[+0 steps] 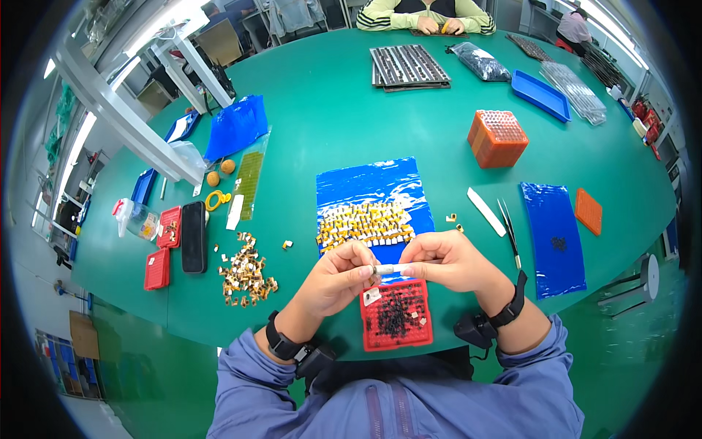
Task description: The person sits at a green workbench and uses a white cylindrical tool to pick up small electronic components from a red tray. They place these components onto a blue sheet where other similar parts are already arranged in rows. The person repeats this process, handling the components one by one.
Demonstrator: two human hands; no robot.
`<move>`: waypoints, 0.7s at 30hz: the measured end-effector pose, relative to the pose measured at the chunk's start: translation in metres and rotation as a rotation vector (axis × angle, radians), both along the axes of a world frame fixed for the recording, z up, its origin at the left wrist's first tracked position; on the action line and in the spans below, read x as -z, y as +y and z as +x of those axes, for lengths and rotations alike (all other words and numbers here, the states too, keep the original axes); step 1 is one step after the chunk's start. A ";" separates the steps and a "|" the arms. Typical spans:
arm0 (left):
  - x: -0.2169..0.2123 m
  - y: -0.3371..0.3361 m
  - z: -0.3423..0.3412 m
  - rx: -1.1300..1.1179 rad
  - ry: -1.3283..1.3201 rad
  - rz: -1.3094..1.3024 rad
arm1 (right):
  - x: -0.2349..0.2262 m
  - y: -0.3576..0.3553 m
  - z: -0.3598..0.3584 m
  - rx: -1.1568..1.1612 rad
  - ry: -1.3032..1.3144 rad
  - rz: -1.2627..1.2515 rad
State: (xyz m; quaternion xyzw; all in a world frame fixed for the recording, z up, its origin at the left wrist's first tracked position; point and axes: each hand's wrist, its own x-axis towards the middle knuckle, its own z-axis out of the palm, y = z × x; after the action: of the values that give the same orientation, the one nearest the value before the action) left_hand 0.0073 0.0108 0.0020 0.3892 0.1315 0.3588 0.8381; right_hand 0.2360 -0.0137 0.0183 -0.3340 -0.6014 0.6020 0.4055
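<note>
My left hand (pixel 330 279) and my right hand (pixel 447 265) meet in front of me, just over the far edge of a red tray. Their thumbs and fingers pinch toward each other around a small whitish piece (pixel 385 269), too small to name. The red tray (pixel 428 339) holds many tiny black parts (pixel 395 314), a few light bits and a white paper scrap (pixel 371 296). Beyond my hands, a blue plastic sheet (pixel 365 181) bears rows of small yellow-and-white metal parts (pixel 365 225). A loose heap of similar gold-coloured parts (pixel 247 272) lies to the left.
Black-tipped tweezers (pixel 510 233) and a white strip (pixel 485 212) lie right, beside another blue sheet (pixel 553 271). A phone (pixel 194 238), small red boxes (pixel 156 269) and a clear bottle (pixel 136 219) stand left. An orange rack stack (pixel 497 143) stands farther back; a person (pixel 428 18) sits opposite.
</note>
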 end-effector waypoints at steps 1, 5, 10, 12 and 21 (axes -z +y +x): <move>0.000 0.000 -0.001 0.003 0.011 0.005 | -0.001 0.000 0.000 0.004 -0.022 0.018; -0.001 -0.001 -0.001 -0.014 0.018 -0.024 | -0.007 0.001 0.000 0.013 -0.050 0.077; -0.003 -0.001 0.000 -0.003 -0.003 -0.025 | -0.008 -0.002 -0.001 0.007 -0.031 -0.054; -0.003 -0.002 0.000 0.005 0.012 -0.027 | -0.005 -0.001 0.002 0.008 -0.072 -0.032; -0.008 -0.002 0.003 0.063 0.030 -0.120 | -0.019 -0.003 0.005 -0.099 -0.239 -0.115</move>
State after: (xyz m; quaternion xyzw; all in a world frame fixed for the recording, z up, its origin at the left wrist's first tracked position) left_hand 0.0105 0.0086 0.0096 0.3476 0.1528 0.3178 0.8688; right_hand 0.2408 -0.0169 0.0371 -0.3958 -0.6258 0.6106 0.2808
